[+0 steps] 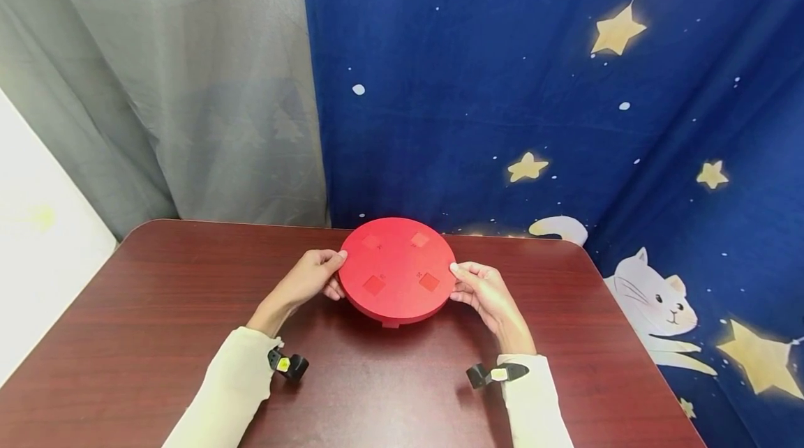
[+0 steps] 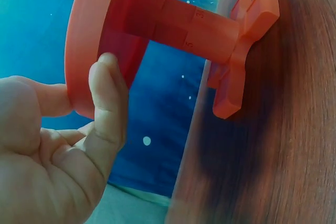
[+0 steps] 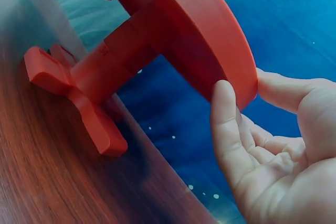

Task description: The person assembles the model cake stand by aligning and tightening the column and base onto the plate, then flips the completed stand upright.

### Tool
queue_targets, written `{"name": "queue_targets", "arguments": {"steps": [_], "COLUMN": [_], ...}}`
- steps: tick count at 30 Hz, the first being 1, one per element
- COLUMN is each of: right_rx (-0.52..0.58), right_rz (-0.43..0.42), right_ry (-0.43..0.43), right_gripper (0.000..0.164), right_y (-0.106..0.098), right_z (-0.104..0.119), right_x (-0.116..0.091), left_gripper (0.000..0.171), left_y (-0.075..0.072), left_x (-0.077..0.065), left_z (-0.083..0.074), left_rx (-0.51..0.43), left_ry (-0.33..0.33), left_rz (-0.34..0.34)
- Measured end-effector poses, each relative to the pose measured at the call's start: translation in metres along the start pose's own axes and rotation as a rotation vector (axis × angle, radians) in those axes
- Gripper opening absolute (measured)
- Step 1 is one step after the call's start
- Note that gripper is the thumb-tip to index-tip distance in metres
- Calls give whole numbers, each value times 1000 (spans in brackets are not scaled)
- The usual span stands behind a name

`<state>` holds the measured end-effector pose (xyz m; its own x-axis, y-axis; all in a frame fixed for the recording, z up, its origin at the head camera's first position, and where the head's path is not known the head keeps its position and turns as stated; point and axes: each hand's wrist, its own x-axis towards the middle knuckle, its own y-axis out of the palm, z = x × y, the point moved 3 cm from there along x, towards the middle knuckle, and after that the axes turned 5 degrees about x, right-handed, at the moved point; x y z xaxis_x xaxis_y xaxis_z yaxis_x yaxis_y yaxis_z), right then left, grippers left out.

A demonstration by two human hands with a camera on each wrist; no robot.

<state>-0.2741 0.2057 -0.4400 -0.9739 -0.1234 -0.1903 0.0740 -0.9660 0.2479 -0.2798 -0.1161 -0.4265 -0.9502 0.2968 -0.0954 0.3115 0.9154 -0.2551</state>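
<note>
A red round-topped pedestal stand (image 1: pixel 397 263) is between both hands in the head view, its disc top showing several square recesses. My left hand (image 1: pixel 312 274) pinches the left edge of the disc, thumb on the upper side and fingers beneath. On the opposite edge, my right hand (image 1: pixel 484 289) pinches the rim in the same way. Under the disc, the wrist views show a thick column (image 2: pixel 181 27) with small markings. It ends in a foot with several arms (image 3: pixel 86 95), which is close over the wooden surface. The disc hides most of the foot in the head view.
The stand is over a dark reddish-brown wooden table (image 1: pixel 207 294) with rounded far corners. Behind the table hang a grey curtain (image 1: pixel 232 85) and a blue curtain (image 1: pixel 452 85) with stars and a white cat. Each wrist wears a small black camera mount (image 1: pixel 289 364).
</note>
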Motion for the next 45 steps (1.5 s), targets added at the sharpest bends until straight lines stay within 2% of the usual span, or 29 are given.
{"name": "queue_targets", "arguments": {"steps": [4,11,17,30,40,45], "right_rx": [-26,-102,-121,-151,-222,-228], "right_rz": [-1,7,-26,-54,-69,-81], "right_ry": [22,43,49,40,17,17], "right_gripper": [13,29,25,28,34,29], "right_y": [-1,-6,-12,-11,-10,-8], "right_z": [1,0,0,0,6,7], "right_x": [0,-2,-5,-4,-3,-2], "left_gripper": [39,40,42,43,43,43], "left_y": [1,7,12,10,7,6], "left_x": [0,3,4,3,5,5], "left_z": [0,0,1,4,3,3], "left_rx": [-11,-20,-31,-73,-57,-49], "left_ry": [-32,-49,-69,-107,-90,-102], "left_rz": [18,18,35,6,13,6]}}
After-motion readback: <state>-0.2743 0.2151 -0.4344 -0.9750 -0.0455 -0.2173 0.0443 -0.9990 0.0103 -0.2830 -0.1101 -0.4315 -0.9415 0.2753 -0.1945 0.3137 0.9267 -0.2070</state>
